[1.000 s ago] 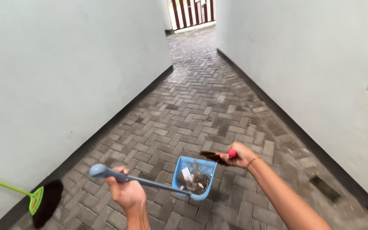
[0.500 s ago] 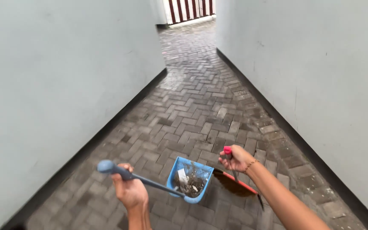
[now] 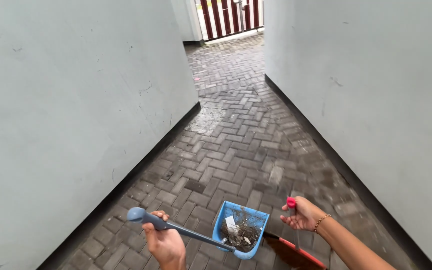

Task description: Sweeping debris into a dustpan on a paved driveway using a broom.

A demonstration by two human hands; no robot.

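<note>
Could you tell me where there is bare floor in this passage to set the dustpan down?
The brick paving ahead lies open from the left wall to the right wall, up to the striped gate. It is crowded only at the bottom, where the left hand holds the blue dustpan and the right hand holds the red-handled broom.

Blue long-handled dustpan [image 3: 241, 235]: carried above the brick floor, scoop level and open side up, loaded with dark debris and a scrap of white paper. Small broom [image 3: 296, 250]: pink-tipped handle upright, red-edged dark bristle head hanging just right of the scoop.
</note>
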